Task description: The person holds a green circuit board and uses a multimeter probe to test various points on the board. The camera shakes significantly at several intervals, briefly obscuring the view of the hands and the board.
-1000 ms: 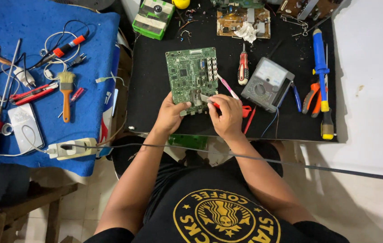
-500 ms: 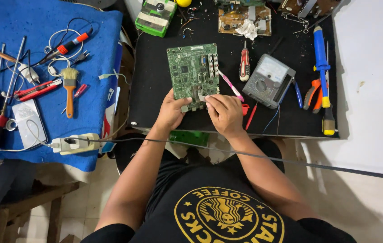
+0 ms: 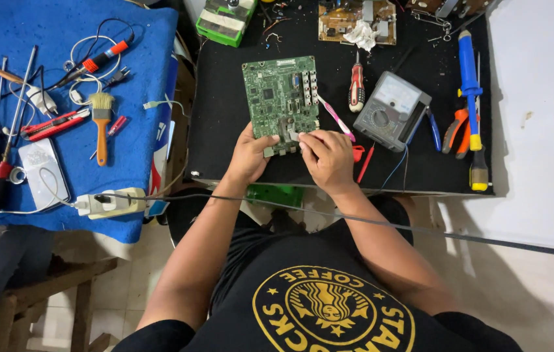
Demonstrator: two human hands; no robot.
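Observation:
A green circuit board [image 3: 279, 98] lies flat on the black table [image 3: 218, 117]. My left hand [image 3: 251, 156] grips the board's near left corner. My right hand [image 3: 326, 156] rests at the board's near right corner, fingertips pinched on a small pale part [image 3: 294, 135] there. A pink-and-white toothbrush [image 3: 335, 118] lies just beyond my right hand, beside the board. Whether the fingers hold the part or only press on it is hard to tell.
A grey analog multimeter [image 3: 391, 111], a red-handled screwdriver [image 3: 356, 88], orange pliers [image 3: 454, 132] and a blue screwdriver [image 3: 467, 62] lie right of the board. A blue-covered bench [image 3: 55, 78] to the left carries a brush [image 3: 101, 124], screwdrivers and a power strip [image 3: 109, 203]. A cable [image 3: 420, 229] crosses in front of me.
Both hands stay at the board's near edge. My right hand has shifted slightly left onto the board's corner. The view has drifted a little.

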